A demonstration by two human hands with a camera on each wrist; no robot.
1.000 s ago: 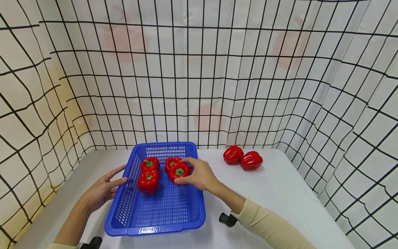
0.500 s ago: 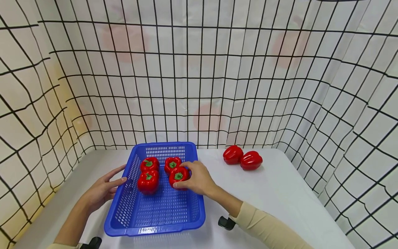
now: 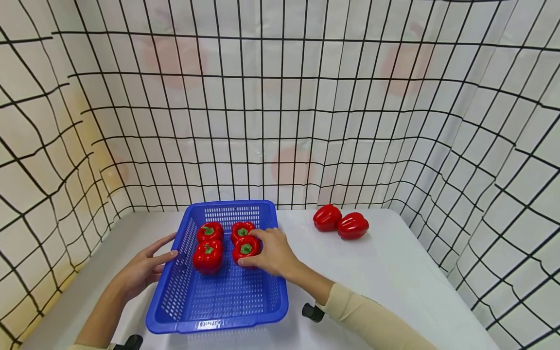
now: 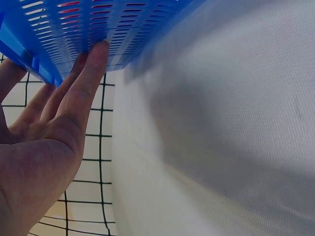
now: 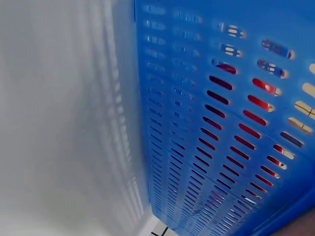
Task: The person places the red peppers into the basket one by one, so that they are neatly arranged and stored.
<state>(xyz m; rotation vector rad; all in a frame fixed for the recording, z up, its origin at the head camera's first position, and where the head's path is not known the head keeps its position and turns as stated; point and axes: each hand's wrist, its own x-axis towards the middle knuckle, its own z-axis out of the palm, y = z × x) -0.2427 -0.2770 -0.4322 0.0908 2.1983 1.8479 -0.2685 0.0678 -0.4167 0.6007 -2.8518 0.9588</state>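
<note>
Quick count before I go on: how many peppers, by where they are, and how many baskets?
Blue basket: 1
Red peppers inside it: 4, one held by the right hand
Red peppers on the table: 2
Total: 7

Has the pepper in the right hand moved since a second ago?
Yes: against the blue basket, the held pepper has shifted left and slightly down in the head view.

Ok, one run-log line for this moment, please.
Right hand grips red pepper in blue basket | left hand touches basket wall | two peppers on table
</note>
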